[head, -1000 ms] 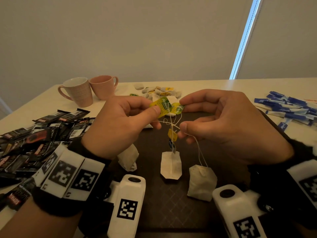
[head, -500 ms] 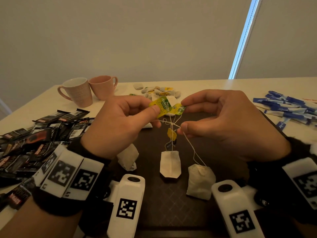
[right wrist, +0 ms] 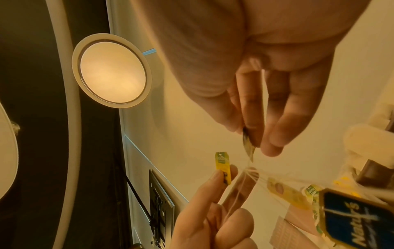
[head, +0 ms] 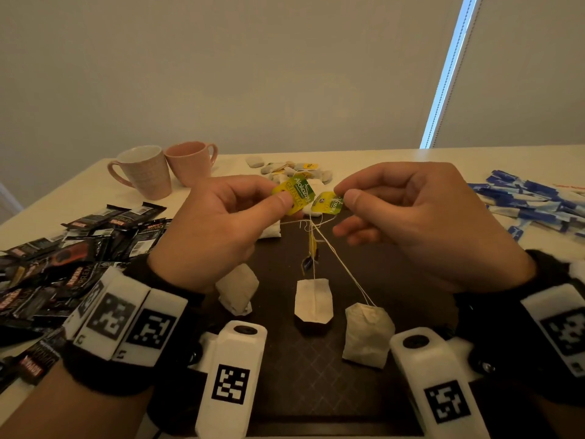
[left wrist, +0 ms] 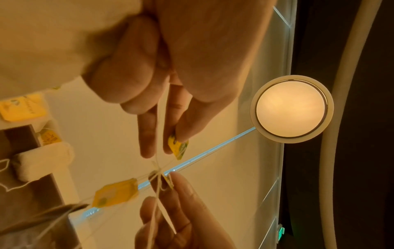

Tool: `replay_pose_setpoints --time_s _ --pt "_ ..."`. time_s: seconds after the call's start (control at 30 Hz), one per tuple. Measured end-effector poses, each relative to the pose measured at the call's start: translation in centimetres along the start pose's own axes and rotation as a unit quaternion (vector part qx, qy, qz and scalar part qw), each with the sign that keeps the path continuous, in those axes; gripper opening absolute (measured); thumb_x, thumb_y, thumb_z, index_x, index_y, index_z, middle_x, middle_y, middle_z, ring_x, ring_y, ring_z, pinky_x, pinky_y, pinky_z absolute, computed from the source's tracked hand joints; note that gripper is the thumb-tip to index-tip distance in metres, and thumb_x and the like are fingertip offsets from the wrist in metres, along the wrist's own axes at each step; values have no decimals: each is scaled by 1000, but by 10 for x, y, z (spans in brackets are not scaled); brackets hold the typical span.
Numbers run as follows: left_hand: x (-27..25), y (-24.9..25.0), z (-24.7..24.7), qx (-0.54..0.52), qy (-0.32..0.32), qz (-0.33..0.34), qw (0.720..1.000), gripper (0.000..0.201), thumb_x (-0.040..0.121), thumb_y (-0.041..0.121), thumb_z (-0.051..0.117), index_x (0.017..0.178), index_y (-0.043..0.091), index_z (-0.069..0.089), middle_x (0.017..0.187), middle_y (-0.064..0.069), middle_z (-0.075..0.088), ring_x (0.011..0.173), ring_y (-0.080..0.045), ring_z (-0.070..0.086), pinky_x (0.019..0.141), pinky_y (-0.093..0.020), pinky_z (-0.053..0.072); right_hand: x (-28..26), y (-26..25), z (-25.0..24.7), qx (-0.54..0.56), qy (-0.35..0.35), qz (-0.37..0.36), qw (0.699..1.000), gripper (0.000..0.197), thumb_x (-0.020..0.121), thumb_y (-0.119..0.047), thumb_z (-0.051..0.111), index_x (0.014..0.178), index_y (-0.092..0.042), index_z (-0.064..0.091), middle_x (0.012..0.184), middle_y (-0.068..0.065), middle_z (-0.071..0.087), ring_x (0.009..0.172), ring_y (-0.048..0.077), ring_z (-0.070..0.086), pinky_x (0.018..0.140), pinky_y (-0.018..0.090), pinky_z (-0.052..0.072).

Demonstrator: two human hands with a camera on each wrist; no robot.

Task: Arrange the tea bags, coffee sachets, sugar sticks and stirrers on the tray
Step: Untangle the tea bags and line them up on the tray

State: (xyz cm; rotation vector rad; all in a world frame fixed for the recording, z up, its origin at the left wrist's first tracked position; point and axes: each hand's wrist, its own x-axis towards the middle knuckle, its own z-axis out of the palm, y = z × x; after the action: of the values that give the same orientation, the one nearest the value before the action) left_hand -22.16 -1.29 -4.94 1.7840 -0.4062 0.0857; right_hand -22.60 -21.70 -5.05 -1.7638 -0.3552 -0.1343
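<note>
Untangling in hand: three tea bags hang by knotted strings over the tray [head: 373, 274].

Left hand [head: 218, 229] pinching the larger green-tea tag [head: 294, 194] between thumb and forefinger; right hand [head: 421, 223] pinching the smaller tag [head: 327, 202] the same way. Both grips clenched on paper, nothing released. Knot [head: 311, 224] just below and between the tags, with a third tag [head: 312, 245] dangling under it.

Middle bag [head: 313, 301] and right bag [head: 367, 332] touching the tray; left bag [head: 237, 293] partly hidden behind the left wrist, contact unclear.

To do this well, judging from the tangle:
- Keep the pull gentle; hard tension likely to tighten the knot or tear a tag off its string.
- Better to slacken, bring the tags closer, then feed one tag back through the loop.
- Free fingers of the right hand close to the strings, handy for picking the loop open.
- Leave the bags resting low so their weight stays off the knot.

Once apart, lay the bags side by side on the tray. Still on the worktop [head: 380, 163]: more tea bags [head: 294, 169] beyond the tray, coffee sachets [head: 79, 248] to the left, sugar sticks [head: 531, 198] to the right. Stirrers not made out.
</note>
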Motion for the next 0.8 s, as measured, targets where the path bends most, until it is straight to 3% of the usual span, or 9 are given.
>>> replay_pose_setpoints --time_s 0.1,0.17,0.3,0.57,0.67,0.8 --pt "0 0 -3 -47 -12 -19 999 13 79 25 61 78 14 68 44 12 42 34 -2 30 34 -14 25 0 -2 -1 -15 -6 -24 1000 13 91 -7 63 100 -8 73 83 3 77 74 15 75 64 23 60" --pt "-1 0 -4 -71 -24 -35 997 13 74 29 63 73 20 72 45 5 38 35 -6 26 34 -16 22 0 -3 -1 -29 -18 -34 999 14 91 -6 63 100 -10 73 83 1 77 74 12 75 64 20 59" --pt "0 -1 -6 -90 -23 -50 994 14 72 29 64 76 18 73 48 -1 33 37 -8 24 35 -16 19 0 -3 -1 -32 -35 -35 998 16 91 -4 63 101 -9 74 85 2 77 77 14 75 68 23 61" --pt "0 -5 -4 -87 -9 -64 994 14 72 28 66 72 19 78 50 0 36 39 -8 24 36 -17 19 0 -2 -1 -49 -57 -31 997 15 91 -7 64 102 -10 74 87 3 77 80 15 75 70 26 61" --pt "0 -5 -5 -80 -3 -56 995 14 73 29 67 71 19 77 52 -2 33 40 -9 22 37 -17 19 0 -5 -6 -75 -59 -5 995 13 87 -19 68 96 -10 72 86 4 76 79 16 74 69 26 61" --pt "2 -7 -7 -70 12 -50 996 16 73 30 67 73 17 75 48 1 34 37 -8 23 35 -16 20 -1 -14 -23 -221 -142 47 964 37 69 -53 65 80 -19 73 70 -2 73 64 9 69 61 19 56"
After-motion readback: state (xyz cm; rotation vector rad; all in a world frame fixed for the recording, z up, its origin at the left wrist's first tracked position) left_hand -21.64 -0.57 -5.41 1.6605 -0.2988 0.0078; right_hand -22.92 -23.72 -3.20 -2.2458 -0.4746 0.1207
